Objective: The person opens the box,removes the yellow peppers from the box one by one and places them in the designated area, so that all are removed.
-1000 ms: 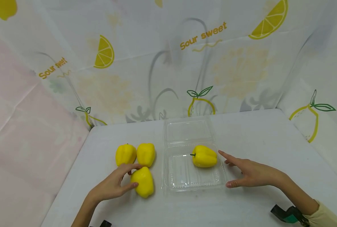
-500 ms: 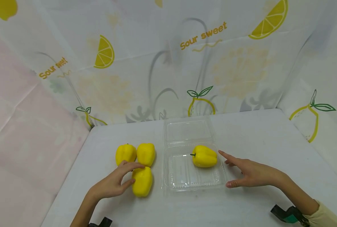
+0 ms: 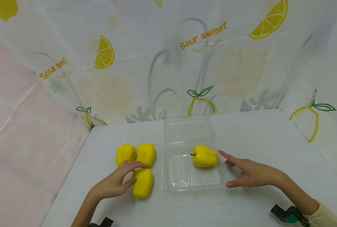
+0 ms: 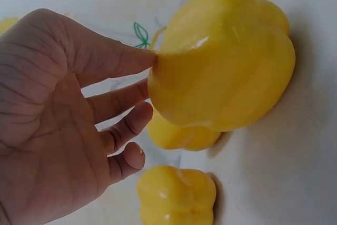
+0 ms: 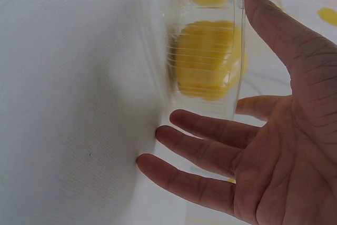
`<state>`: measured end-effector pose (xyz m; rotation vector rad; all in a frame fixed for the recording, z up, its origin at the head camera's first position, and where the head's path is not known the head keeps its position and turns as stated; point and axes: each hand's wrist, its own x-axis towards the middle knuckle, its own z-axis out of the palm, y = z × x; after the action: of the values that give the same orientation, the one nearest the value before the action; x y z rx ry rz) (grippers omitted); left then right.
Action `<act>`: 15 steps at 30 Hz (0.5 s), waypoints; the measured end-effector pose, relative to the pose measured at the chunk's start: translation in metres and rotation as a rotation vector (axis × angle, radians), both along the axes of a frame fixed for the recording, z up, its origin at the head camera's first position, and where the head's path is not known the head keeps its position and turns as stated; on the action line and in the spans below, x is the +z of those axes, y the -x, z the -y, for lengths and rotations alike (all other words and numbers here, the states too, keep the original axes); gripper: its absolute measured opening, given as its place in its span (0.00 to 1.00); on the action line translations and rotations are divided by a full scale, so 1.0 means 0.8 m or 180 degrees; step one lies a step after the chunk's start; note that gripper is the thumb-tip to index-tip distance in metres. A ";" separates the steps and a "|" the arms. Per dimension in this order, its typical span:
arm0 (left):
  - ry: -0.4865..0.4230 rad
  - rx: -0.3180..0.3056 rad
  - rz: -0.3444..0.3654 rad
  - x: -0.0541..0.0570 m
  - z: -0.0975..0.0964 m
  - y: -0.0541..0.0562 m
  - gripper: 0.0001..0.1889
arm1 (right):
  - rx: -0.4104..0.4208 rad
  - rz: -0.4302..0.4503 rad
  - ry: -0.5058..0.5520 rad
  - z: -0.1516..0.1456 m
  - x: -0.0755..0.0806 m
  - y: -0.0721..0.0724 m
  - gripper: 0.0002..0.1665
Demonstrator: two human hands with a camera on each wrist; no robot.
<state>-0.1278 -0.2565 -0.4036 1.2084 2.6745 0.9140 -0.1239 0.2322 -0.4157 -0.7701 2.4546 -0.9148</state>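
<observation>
My left hand (image 3: 111,183) pinches a yellow bell pepper (image 3: 142,184) between thumb and index finger at the near left of the table. In the left wrist view the thumb tip lies against that pepper's side, while the other fingers are bent below it. My right hand (image 3: 253,173) rests with spread fingers at the right side of a clear plastic clamshell box (image 3: 180,184), its thumb and index finger by the rim. The box's lid (image 3: 189,130) is folded back. Inside the base, toward the right, another yellow bell pepper (image 3: 204,156) lies on its side, its green stem pointing left.
Two more yellow bell peppers, one on the left (image 3: 125,154) and one on the right (image 3: 146,154), stand side by side behind the left hand. A printed cloth (image 3: 145,63) hangs behind the white table (image 3: 251,135). Dark straps show on both wrists.
The pepper at my left hand has turned a little, its long side now running more front to back. The left fingers have shifted slightly with it. My right hand and the box are still.
</observation>
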 end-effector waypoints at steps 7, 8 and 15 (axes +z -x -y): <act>-0.0018 0.0246 0.0002 0.006 -0.016 -0.001 0.25 | -0.0003 0.0027 -0.0010 0.001 -0.001 0.001 0.62; -0.0028 0.0297 0.0017 0.007 -0.019 -0.001 0.24 | -0.0005 0.0034 -0.0011 0.001 -0.001 0.001 0.62; -0.0211 0.0508 0.0144 0.013 -0.045 0.002 0.26 | 0.0004 0.0038 0.0003 0.001 0.001 0.001 0.62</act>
<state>-0.1297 -0.2209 -0.3933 0.9836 2.7569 1.0455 -0.1246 0.2315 -0.4151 -0.7643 2.4433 -0.9175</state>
